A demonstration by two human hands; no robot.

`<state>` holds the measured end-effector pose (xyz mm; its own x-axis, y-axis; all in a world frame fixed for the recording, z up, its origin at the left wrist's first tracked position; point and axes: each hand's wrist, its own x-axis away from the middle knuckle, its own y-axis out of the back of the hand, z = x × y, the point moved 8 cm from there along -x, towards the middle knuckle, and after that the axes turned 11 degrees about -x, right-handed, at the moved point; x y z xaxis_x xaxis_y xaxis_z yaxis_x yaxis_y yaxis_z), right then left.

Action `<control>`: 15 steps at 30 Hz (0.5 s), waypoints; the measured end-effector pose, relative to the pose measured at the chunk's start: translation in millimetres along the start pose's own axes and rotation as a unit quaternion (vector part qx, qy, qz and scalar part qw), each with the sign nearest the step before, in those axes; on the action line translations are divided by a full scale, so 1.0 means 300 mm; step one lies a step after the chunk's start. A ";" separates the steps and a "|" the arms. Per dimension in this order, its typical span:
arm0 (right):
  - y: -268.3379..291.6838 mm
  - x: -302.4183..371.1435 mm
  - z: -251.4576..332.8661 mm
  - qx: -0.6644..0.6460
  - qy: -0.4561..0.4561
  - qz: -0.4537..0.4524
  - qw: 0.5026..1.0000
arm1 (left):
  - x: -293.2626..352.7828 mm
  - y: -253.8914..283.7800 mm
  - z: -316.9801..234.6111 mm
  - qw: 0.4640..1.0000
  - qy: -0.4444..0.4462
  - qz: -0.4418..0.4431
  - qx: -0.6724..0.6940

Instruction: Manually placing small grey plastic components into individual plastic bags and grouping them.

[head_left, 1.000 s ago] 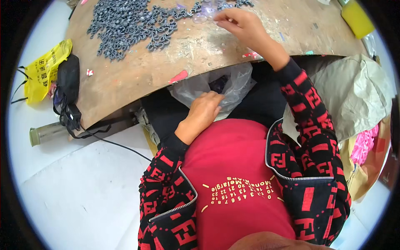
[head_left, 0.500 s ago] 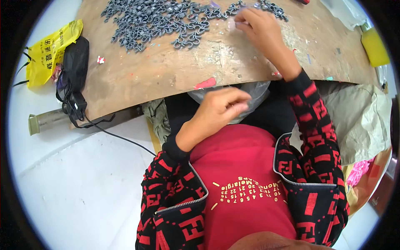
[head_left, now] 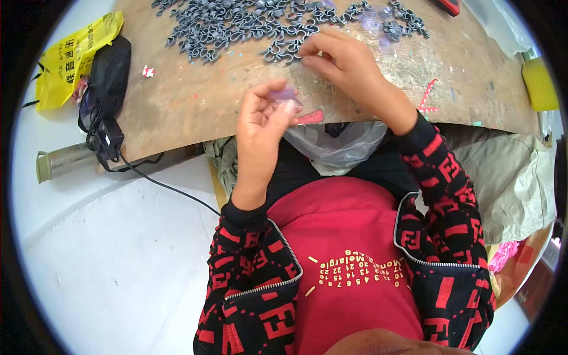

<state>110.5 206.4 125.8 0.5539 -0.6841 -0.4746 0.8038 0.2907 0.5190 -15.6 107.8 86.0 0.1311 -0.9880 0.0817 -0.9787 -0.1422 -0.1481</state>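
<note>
My left hand (head_left: pixel 263 121) is raised at the table's front edge, thumb and fingers pinching a translucent purple suction cup (head_left: pixel 285 96). Farther forward, my right hand (head_left: pixel 346 68) reaches over the tabletop. Its thumb and forefinger close at the near edge of the pile, on a grey plastic hook (head_left: pixel 290 57) with curled ends. A large heap of similar grey hooks (head_left: pixel 219 29) spreads across the far part of the table. More translucent purple suction cups (head_left: pixel 371 23) lie beyond my right hand, beside a smaller cluster of hooks (head_left: pixel 408 22).
The worn wooden table (head_left: pixel 183 103) carries a red scrap (head_left: pixel 312 116) and a red dotted strip (head_left: pixel 427 97). A clear plastic bag (head_left: pixel 337 145) hangs below its edge. At left are a yellow bag (head_left: pixel 77 56), a black pouch (head_left: pixel 109 71) and a cabled adapter (head_left: pixel 108 137).
My left hand has risen from my lap to the table edge, now showing a purple suction cup. My right hand has moved left and nearer, from the far suction cups to the hooks.
</note>
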 end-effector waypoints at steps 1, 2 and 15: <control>-0.017 -0.011 -0.010 0.016 0.013 -0.003 1.000 | 0.001 0.009 0.001 1.000 0.013 0.007 0.025; -0.029 -0.020 -0.025 0.014 0.015 -0.001 1.000 | 0.006 0.018 -0.008 1.000 0.013 0.005 0.025; 0.046 0.156 -0.018 -0.401 -0.203 -0.025 0.893 | 0.006 -0.107 0.055 0.975 0.102 0.106 0.167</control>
<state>148.7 182.1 107.0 0.5198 -0.8483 -0.1009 0.8125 0.5274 -0.2484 18.6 109.8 74.7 -0.1356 -0.9695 0.2042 -0.8704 0.0181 -0.4920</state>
